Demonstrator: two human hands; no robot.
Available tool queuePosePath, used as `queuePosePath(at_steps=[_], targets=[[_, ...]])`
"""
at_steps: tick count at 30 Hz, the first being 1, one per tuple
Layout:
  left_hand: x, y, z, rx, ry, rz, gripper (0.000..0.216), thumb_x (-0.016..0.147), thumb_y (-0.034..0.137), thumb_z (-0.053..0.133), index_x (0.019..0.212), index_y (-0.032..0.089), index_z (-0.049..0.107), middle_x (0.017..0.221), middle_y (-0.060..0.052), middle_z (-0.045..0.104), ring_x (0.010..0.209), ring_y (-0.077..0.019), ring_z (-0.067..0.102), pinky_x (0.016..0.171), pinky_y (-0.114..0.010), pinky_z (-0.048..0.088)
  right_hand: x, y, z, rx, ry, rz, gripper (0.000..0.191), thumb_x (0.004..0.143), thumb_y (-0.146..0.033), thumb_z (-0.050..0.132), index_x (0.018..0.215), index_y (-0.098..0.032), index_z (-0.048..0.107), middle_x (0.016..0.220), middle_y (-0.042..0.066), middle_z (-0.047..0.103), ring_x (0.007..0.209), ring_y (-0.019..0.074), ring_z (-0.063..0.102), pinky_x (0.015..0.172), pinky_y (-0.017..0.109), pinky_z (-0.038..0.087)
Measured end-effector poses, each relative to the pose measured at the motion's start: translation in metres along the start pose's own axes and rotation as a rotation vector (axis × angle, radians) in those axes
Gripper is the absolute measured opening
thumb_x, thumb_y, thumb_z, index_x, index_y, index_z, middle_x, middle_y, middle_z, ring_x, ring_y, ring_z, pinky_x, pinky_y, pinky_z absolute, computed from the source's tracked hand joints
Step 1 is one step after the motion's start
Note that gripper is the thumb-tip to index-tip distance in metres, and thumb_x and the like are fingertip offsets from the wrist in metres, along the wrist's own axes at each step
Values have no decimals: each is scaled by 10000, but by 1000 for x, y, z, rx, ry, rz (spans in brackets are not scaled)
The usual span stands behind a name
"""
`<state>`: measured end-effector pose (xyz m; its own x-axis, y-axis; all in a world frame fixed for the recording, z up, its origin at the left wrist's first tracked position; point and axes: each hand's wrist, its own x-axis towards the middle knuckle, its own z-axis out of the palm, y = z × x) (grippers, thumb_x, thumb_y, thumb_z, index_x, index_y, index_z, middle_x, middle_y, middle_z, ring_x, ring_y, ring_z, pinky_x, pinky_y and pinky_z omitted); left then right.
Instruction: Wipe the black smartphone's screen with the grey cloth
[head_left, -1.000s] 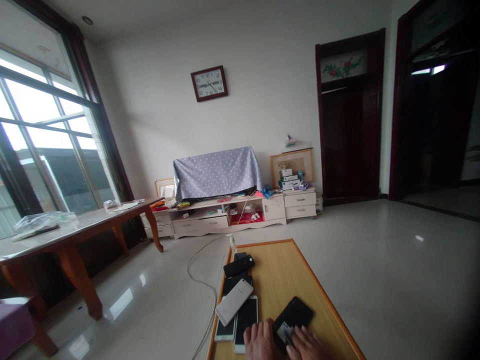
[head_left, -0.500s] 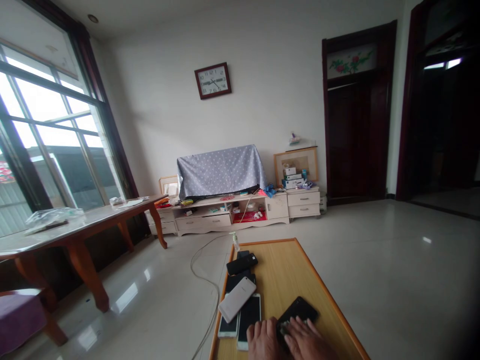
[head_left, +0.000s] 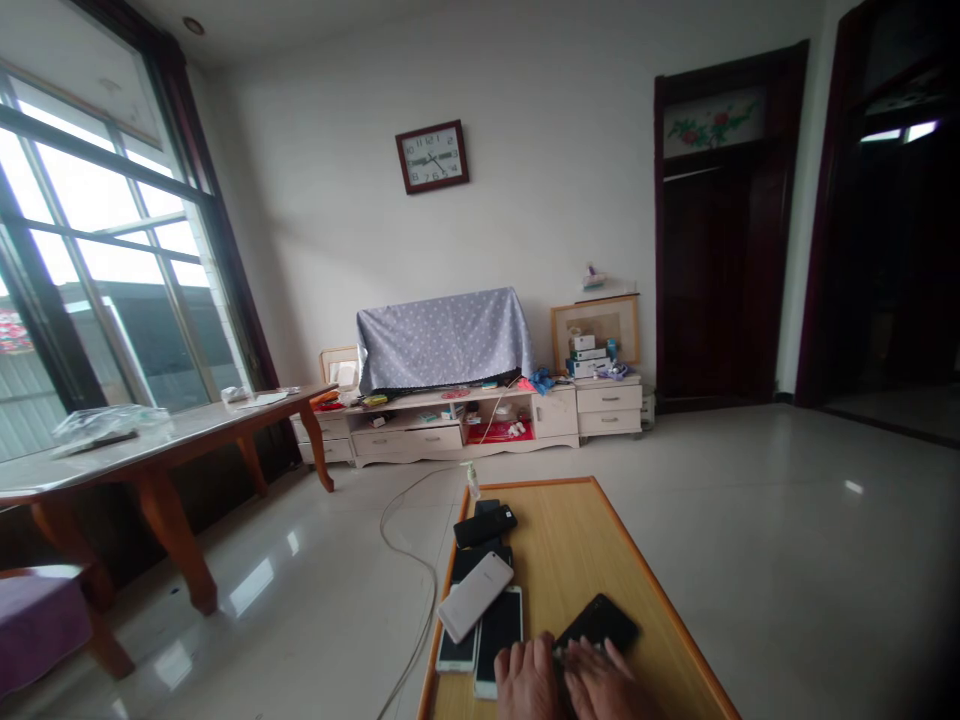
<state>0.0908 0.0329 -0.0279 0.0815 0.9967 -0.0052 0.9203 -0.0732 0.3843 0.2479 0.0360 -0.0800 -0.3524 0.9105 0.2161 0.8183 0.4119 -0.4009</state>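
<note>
Daylight from a tall window (head_left: 90,260) falls on a glossy pale tiled floor (head_left: 750,520). A clock (head_left: 432,157) hangs on the white wall (head_left: 540,200) above a low cabinet (head_left: 465,425), beside dark wooden doors (head_left: 712,250). A long wooden table (head_left: 150,450) stands under the window.

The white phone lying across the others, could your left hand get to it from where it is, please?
Probably yes: the left hand rests just beside the stack, the white phone lies on top, and nothing stands between them.
</note>
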Motion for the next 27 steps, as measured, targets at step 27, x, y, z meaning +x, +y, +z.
queuePosePath(at_steps=[27], targets=[[-4,9,-16,-13,-50,-17,467,909,447,430,1328,292,565,1288,-53,671,1238,-292,537,1109,-429,273,23,-11,-11,2,-53,20,441,1004,-423,437,1416,-369,586,1510,51,514,1442,334,420,1202,637,241]])
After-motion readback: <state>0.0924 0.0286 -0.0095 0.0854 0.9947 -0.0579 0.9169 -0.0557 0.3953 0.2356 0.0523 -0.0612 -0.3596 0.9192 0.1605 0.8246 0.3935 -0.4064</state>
